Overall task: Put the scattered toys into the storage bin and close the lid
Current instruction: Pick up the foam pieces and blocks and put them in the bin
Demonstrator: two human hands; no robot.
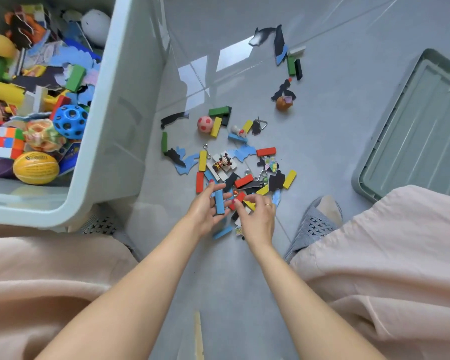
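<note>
Head view: both hands are lowered onto the near edge of the toy pile on the grey floor (335, 141). A blue block (219, 202) is held in the left hand (205, 210), with the fingers curled loosely beside it; its long axis runs away from the person, nearly upright in the frame. A red block (237, 200) is pinched at the fingertips of the right hand (256, 216), just beside the blue one.

The storage bin (120, 105) is placed to the left, open and partly filled with toys. The left hand is judged the nearer one for the transfer, which calls for a lift up and leftward over the rim.

The lid (413, 131) is laid flat on the floor at the right, well apart from the bin. Many blocks and puzzle pieces are spread beyond the hands, so the task is judged far from complete.
</note>
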